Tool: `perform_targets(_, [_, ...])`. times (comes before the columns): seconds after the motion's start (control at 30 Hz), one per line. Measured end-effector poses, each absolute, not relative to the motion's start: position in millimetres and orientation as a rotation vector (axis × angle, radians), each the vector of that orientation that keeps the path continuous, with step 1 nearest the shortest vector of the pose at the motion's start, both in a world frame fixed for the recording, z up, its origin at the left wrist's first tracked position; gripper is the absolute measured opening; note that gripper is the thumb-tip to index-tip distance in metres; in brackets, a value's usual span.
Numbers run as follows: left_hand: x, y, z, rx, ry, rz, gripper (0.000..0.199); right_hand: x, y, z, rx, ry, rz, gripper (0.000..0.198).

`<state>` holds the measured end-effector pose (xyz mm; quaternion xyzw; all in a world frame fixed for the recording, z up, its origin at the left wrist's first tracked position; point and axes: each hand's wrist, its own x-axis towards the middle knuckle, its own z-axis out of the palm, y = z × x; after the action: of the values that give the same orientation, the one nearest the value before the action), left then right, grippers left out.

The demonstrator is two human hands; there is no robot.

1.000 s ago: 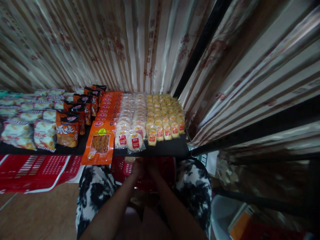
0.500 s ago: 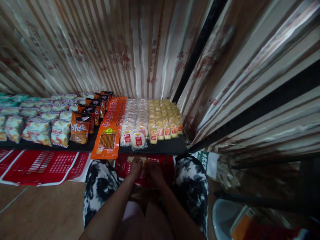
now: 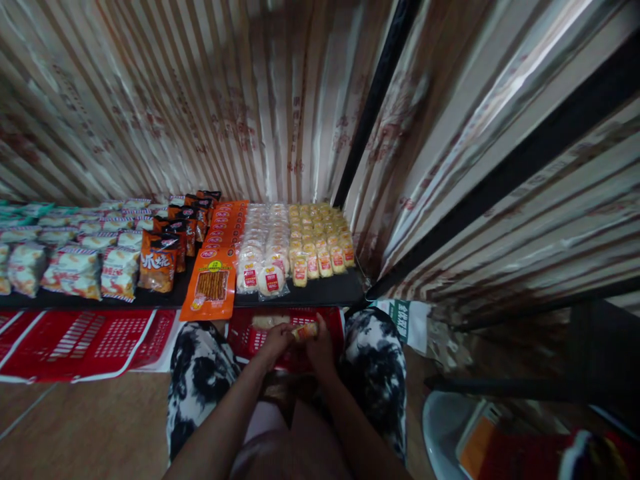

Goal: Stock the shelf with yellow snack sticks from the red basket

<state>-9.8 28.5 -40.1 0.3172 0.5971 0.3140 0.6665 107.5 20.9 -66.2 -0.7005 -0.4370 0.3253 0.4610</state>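
Note:
Between my knees, my left hand point(image 3: 279, 339) and my right hand point(image 3: 320, 342) hold one small yellow wrapped snack point(image 3: 305, 332) by its two ends. Both hands are closed on it, above a red plastic basket point(image 3: 243, 339). A pale packet point(image 3: 270, 321) lies in the basket behind my left hand. In front of me, on the black shelf point(image 3: 320, 294), similar yellow wrapped snacks point(image 3: 324, 261) stand in rows at the right end. Beside them are rows of round white wrapped crackers point(image 3: 271, 280) in clear wrappers.
Left along the shelf lie orange snack-stick packets point(image 3: 210, 287), orange-black bags point(image 3: 157, 263) and white bags point(image 3: 75, 270). More red baskets point(image 3: 100, 343) stand below. Black frame bars point(image 3: 377, 100) rise before striped curtain point(image 3: 270, 87). A white basin point(image 3: 440, 433) sits at the lower right.
My hands have come up a little from the basket, and the yellow snack now shows between them. The view has shifted slightly; the shelf rows look the same.

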Motion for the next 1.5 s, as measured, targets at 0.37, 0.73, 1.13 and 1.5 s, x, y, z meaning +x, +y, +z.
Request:
perform_targets(0.37, [17, 25, -11, 0.958, 1.160, 0.799, 0.018, 116, 15, -41, -1.570, -0.895, 0.798, 0.035])
perform_targets(0.73, [35, 38, 13, 1.137, 1.173, 0.889, 0.016, 132, 15, 2, -1.513, -1.243, 0.416, 0.027])
perform_targets(1.13, [51, 67, 33, 1.498, 1.389, 0.896, 0.020, 150, 49, 22, -1.588, -1.328, 0.318, 0.034])
perform_targets(1.5, [72, 93, 52, 1.403, 1.397, 0.981, 0.022, 159, 71, 25, -1.530, -1.328, 0.219, 0.034])
